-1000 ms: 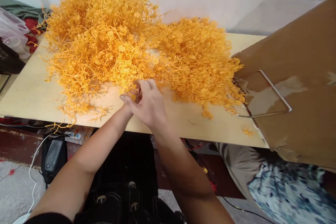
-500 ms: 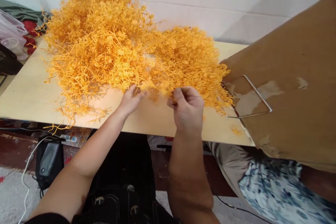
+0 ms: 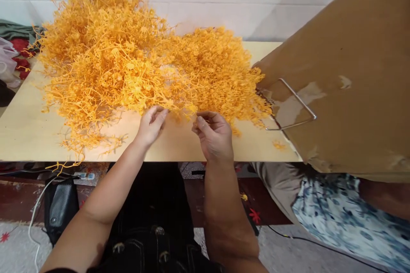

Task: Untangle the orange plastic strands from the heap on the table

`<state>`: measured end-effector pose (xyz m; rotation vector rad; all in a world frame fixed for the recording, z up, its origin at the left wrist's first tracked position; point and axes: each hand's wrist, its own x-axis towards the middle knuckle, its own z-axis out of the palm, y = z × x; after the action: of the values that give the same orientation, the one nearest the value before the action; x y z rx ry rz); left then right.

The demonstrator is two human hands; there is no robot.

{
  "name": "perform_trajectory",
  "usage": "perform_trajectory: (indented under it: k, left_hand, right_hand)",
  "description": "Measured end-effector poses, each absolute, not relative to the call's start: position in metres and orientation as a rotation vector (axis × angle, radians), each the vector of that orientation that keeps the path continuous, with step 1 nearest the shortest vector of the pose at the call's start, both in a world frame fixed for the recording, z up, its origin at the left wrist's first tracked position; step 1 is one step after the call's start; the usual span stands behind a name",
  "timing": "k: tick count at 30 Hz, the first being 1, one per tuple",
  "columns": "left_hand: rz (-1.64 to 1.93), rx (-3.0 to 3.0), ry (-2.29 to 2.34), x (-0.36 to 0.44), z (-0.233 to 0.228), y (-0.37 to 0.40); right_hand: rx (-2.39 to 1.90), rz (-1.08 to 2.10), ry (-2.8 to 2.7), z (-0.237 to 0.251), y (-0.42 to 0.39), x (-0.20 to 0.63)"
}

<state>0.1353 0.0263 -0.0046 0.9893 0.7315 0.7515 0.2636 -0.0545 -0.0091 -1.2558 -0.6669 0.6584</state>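
A big heap of orange artificial flower sprigs (image 3: 99,55), thin branching stems with small spiky heads, covers the back and left of the tabletop. Against its front edge is my left hand (image 3: 151,127), the fingers loosely curled and the thumb apart from them. To its right, my right hand (image 3: 215,135) pinches thumb and forefinger on a thin orange sprig (image 3: 190,108). That sprig's stem is mostly hidden by the fingers. Behind my right hand lies a denser, neater bunch of the same orange sprigs (image 3: 221,72), their heads mostly pointing right.
A large cardboard box (image 3: 346,72) stands at the right, a bent metal wire frame (image 3: 297,98) against it. Below it sits another person in a patterned garment (image 3: 339,209). Stray stems hang over the table's front edge (image 3: 173,153). A black bag (image 3: 60,204) and white cable are below left.
The view has shifted right, so the table appears further left. My hands are slightly farther apart, and the blurred orange sprig between them is now sharper. My left fingers have curled in somewhat.
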Motion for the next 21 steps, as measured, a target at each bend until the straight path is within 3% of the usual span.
perform_trajectory:
  k: [4, 11, 21]
  left_hand:
    - [0.495, 1.216, 0.688, 0.142, -0.014, 0.025]
    - [0.683, 0.994, 0.574, 0.143, -0.012, 0.029]
    - [0.656, 0.698, 0.738, 0.143, -0.012, 0.034]
  right_hand:
    - [-1.255, 0.703, -0.664, -0.013, -0.056, 0.259]
    - [-1.309, 0.849, -0.937, -0.026, -0.051, 0.232]
    - [-1.491, 0.48, -1.417, -0.029, -0.047, 0.218]
